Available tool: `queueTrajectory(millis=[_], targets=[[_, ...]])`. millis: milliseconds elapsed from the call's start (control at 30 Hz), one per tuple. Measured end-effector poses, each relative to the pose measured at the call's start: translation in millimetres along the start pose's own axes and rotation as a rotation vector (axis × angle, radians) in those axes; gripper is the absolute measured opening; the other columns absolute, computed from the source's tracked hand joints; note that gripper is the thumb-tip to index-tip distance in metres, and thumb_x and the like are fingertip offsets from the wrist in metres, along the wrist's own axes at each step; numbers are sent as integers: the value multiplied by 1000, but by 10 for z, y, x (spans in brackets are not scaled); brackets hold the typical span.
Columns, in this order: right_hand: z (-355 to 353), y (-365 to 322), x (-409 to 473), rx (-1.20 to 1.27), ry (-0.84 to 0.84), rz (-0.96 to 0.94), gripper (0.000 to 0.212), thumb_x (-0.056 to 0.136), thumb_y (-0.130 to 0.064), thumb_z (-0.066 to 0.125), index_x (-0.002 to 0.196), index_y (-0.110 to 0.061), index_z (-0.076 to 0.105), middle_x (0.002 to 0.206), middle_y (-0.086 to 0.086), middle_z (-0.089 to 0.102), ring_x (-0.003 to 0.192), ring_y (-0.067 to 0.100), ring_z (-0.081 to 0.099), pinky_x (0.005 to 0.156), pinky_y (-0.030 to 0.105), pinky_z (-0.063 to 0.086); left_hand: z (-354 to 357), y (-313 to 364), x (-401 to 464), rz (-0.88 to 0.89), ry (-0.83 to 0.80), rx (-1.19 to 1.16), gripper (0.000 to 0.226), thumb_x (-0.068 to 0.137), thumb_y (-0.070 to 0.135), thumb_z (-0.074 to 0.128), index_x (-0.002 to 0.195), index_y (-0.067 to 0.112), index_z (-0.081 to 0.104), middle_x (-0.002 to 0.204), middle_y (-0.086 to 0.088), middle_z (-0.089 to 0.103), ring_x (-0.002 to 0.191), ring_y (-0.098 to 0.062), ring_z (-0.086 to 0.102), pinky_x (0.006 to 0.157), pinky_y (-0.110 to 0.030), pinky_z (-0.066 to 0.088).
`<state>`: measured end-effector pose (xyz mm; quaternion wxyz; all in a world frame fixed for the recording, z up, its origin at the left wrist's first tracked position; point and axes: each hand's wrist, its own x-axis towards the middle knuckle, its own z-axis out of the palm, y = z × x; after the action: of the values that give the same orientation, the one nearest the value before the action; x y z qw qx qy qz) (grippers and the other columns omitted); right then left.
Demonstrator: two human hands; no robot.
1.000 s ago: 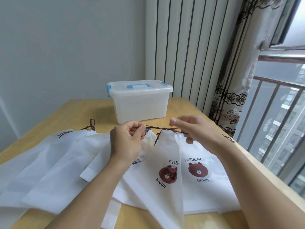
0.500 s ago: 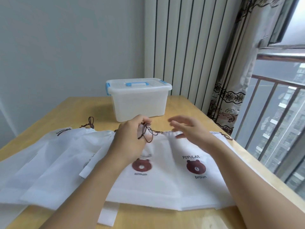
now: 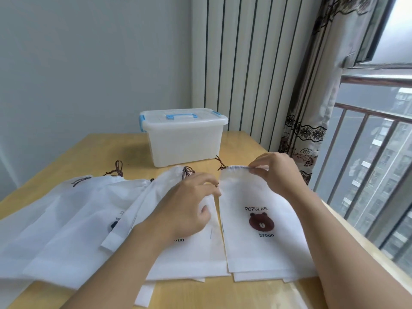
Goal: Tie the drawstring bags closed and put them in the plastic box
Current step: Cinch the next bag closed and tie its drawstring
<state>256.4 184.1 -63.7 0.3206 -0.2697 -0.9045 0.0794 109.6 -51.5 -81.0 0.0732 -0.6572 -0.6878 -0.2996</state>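
Note:
A white drawstring bag [image 3: 256,197] printed with a brown bear and "POPULAR broun" lies flat on top of a small stack at the right of the wooden table [image 3: 89,152]. Its brown cord [image 3: 220,163] sticks out at the top left corner. My right hand [image 3: 276,172] pinches the bag's top hem. My left hand [image 3: 189,206] lies over a neighbouring bag [image 3: 169,186], its loosely bent fingertips at the bear bag's left edge. That neighbouring bag has a knotted cord [image 3: 188,171] at its mouth. The translucent plastic box [image 3: 182,141], blue handle and clips, stands lid-on behind the bags.
Several more white bags [image 3: 66,208] overlap across the table's left half, with brown cords [image 3: 118,169] at their tops. A curtain [image 3: 312,130] and a window railing [image 3: 367,163] run along the right, close to the table edge.
My left hand let go of the knotted cord, and that bag now lies to the left. My right hand moved onto the top hem of the bear bag and took hold of it.

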Motion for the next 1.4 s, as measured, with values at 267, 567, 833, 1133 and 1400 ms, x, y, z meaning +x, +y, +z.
queueTrajectory(millis=[267,567,833,1133,1400], targets=[[-554,-174,10,1014,156,32,15,102,-11,55,95,-16,68,82,-3,70,73,16,61,71,25,46,50,-88,-15,-268,-10,-291,42,103,46,29,118,29,64,117,18,64,114,7,52,96,-10,36],[-431,-582,191,532,-156,44,20,104,-7,50,89,-4,64,78,-9,57,77,7,54,66,16,39,-41,28,22,-404,148,-605,48,100,53,34,99,18,66,95,13,63,69,9,54,69,-3,38],[119,-721,-219,415,-156,-235,10,96,-26,66,98,-17,64,65,3,59,56,17,47,55,31,40,-24,-83,89,-410,281,-719,8,90,19,73,88,14,67,79,10,71,75,-7,65,75,-21,47],[-61,-435,-115,709,-342,105,45,95,-29,68,83,13,57,60,2,33,47,9,29,42,18,22,-98,-19,136,-494,470,-918,27,102,34,50,96,20,73,94,8,73,89,3,64,84,-13,46],[-171,-335,-75,733,-401,315,60,84,-70,55,69,-13,48,60,1,19,49,16,15,46,24,14,-215,-153,185,-661,746,-1351,50,107,42,27,93,12,65,80,-4,74,79,-15,71,79,-30,54]])
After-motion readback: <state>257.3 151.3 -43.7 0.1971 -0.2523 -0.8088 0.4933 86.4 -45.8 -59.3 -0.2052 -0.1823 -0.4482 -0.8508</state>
